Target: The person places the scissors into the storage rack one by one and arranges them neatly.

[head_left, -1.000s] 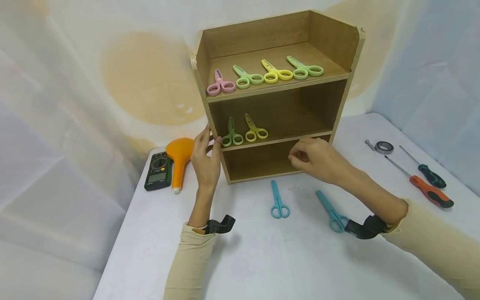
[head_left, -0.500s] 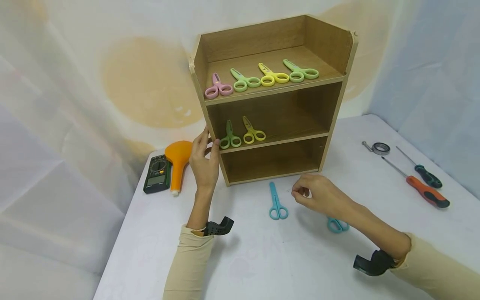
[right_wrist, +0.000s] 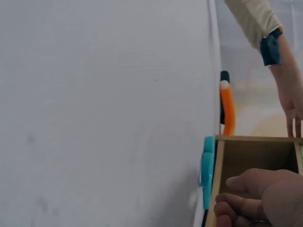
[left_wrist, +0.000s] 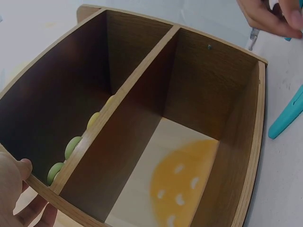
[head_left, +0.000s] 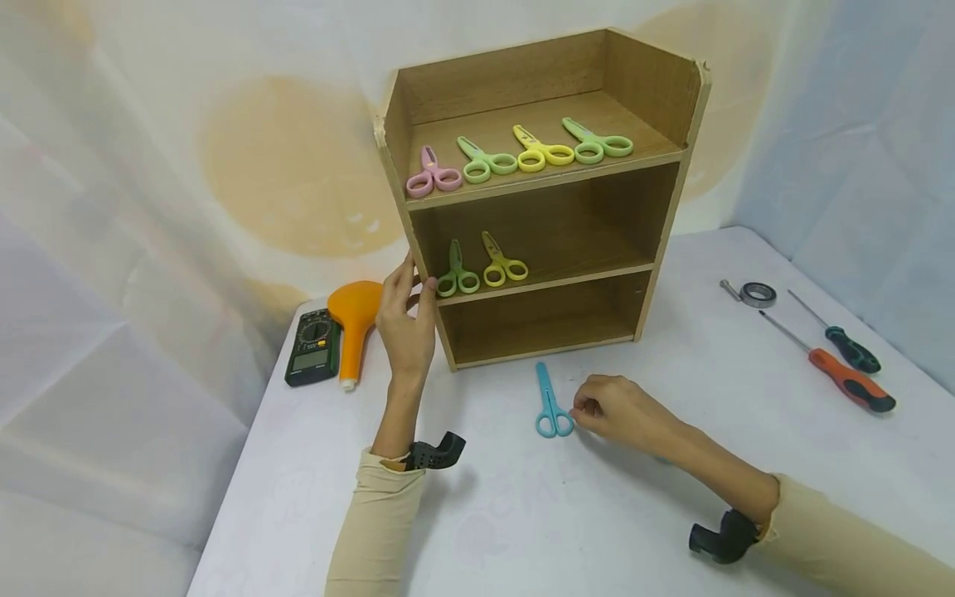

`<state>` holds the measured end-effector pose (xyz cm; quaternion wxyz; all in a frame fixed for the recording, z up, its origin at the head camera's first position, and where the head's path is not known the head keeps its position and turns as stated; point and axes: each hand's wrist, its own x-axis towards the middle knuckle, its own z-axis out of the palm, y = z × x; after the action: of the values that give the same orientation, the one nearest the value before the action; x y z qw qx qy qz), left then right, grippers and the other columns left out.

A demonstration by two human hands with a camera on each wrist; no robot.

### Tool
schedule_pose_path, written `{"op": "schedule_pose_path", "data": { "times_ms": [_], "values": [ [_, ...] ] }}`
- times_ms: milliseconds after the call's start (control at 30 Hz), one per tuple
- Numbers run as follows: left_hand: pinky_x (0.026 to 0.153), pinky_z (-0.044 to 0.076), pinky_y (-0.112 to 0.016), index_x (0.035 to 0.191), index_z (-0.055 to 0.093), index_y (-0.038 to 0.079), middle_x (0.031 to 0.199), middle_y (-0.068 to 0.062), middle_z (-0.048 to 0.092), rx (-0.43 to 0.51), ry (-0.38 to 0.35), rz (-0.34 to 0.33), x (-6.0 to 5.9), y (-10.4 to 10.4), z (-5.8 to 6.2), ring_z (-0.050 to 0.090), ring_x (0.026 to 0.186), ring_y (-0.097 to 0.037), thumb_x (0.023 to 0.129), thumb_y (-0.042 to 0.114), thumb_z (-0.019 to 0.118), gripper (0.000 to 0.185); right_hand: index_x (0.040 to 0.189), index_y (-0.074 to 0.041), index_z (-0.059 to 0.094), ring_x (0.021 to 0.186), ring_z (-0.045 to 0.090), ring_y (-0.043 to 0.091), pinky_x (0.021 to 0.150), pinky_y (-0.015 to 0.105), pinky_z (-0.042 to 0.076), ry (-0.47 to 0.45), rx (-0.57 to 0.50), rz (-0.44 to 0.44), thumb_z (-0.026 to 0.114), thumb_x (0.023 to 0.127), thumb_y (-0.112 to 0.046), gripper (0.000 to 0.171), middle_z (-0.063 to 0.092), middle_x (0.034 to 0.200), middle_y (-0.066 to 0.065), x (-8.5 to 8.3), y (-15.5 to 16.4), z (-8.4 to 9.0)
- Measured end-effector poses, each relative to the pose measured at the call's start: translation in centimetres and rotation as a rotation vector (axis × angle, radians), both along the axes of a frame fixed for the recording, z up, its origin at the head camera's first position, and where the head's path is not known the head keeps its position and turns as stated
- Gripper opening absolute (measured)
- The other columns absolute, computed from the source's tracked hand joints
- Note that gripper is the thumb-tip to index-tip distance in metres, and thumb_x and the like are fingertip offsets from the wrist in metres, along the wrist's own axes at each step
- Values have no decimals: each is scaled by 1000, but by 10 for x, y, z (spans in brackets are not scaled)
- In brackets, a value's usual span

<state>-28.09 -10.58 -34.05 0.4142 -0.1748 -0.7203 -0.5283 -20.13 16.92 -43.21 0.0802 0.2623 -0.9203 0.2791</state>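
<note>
My right hand [head_left: 622, 410] sits low on the white table [head_left: 522, 514], fingers loosely curled, fingertips just touching or about to touch the handle rings of the blue scissors [head_left: 550, 403]. I cannot tell whether a pinch has closed on them; nothing is lifted. The scissors lie flat on the table in front of the shelf, blades pointing toward it, rings toward me.

Handling judgement: small plastic-handled scissors, light, stiff, a little slick on this smooth cloth. Best hold is at the 2 rings, or across the pivot so the blades stay closed. Likely to slide before they lift.

My left hand [head_left: 406, 319] grips the front left edge of the wooden shelf [head_left: 671, 207], thumb on the front, fingers round the side wall.

Farther back: 2 scissors on the middle shelf, green [head_left: 456, 270] and yellow [head_left: 501, 260]; 4 on the top shelf.

Against 0.5 s ago: my right hand has come left and nearer to the rings of the blue scissors. A 2nd teal pair, whose rings showed under the forearm then, is now almost wholly hidden. Left hand and shelf unchanged.
</note>
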Motion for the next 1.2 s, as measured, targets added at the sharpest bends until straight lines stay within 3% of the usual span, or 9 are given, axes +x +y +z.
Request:
{"op": "schedule_pose_path", "data": {
  "times_ms": [300,633,933,1200],
  "values": [
    [87,58,-44,138,55,-6,123,-25,61,-4,22,2,1,0,1,62,111,-34,94,-3,65,45,73,-9,71,63,50,6,56,20,48,-39,45,-76,77,81,-4,11,56,68,-8,-10,-14,-11],
    [85,58,-46,138,55,-6,123,-25,61,0,19,-6,0,0,1,65,106,-35,94,-3,66,45,68,-10,67,59,49,6,51,20,47,-6,-53,-92,75,73,0,14,53,64,-9,-4,-7,-11],
    [87,58,-43,138,55,-7,124,-25,61,2,17,-10,-1,-1,1,64,109,-34,95,-3,65,44,76,-15,71,67,57,12,57,23,48,-5,-121,-81,75,77,-6,10,57,71,-13,14,9,28],
    [87,57,-44,139,55,-5,124,-24,61,2,9,-8,-2,-1,-1,64,109,-34,95,-2,65,45,77,-15,72,68,54,10,56,23,47,94,-116,-54,75,76,-4,11,58,72,-11,12,19,75]
  ]
}}
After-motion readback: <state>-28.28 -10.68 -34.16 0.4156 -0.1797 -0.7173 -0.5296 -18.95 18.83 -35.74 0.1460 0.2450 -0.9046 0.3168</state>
